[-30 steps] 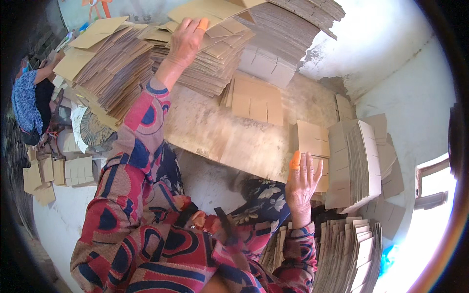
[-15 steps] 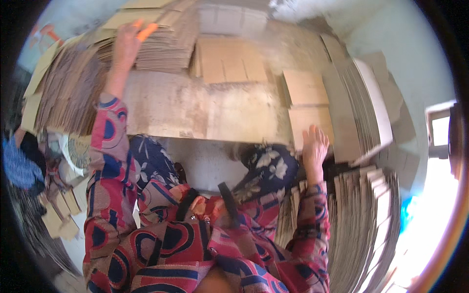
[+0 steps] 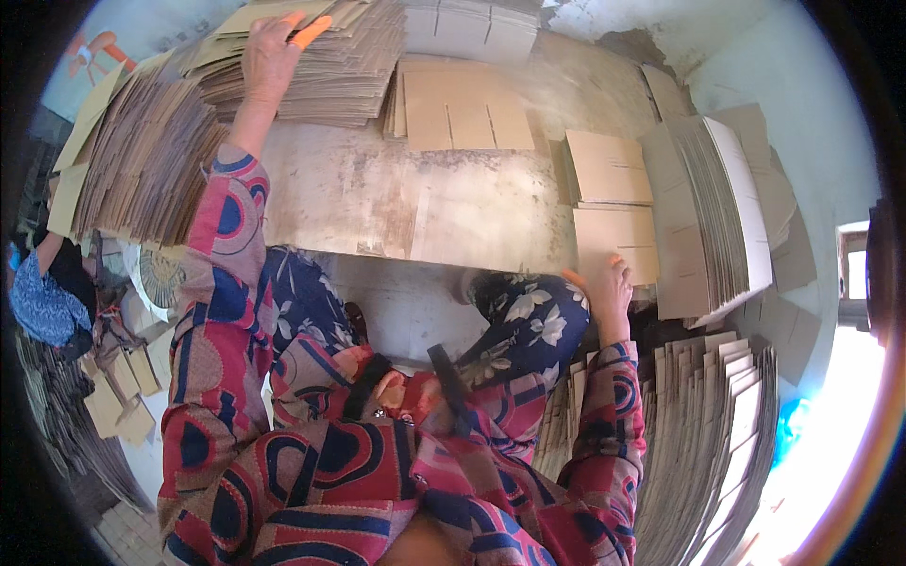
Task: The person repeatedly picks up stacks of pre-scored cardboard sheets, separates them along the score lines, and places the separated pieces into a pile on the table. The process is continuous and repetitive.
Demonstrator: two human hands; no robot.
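Note:
My left hand [image 3: 271, 58] reaches to the far left, over a tall pile of brown cardboard sheets [image 3: 344, 90]. Orange covers sit on its thumb and a finger, which are spread apart; no sheet shows lifted in it. At the right, my right hand [image 3: 613, 291] rests on the near edge of a slotted cardboard piece [image 3: 615, 236]. Its thumb, also orange-tipped, points out to the left by the near corner, away from the fingers on top. Another slotted piece [image 3: 609, 168] lies just beyond.
Slotted cardboard [image 3: 462, 106] lies at the back of the wooden board [image 3: 377, 198]. Cardboard stacks stand at left [image 3: 146, 156] and right [image 3: 713, 212], with upright sheets [image 3: 684, 424] beside my right forearm. A person's blue patterned sleeve [image 3: 45, 307] shows at far left.
The view has shifted and sharpened, so the piles sit slightly further right. My right thumb now stretches out sideways. My left hand stays over the same pile.

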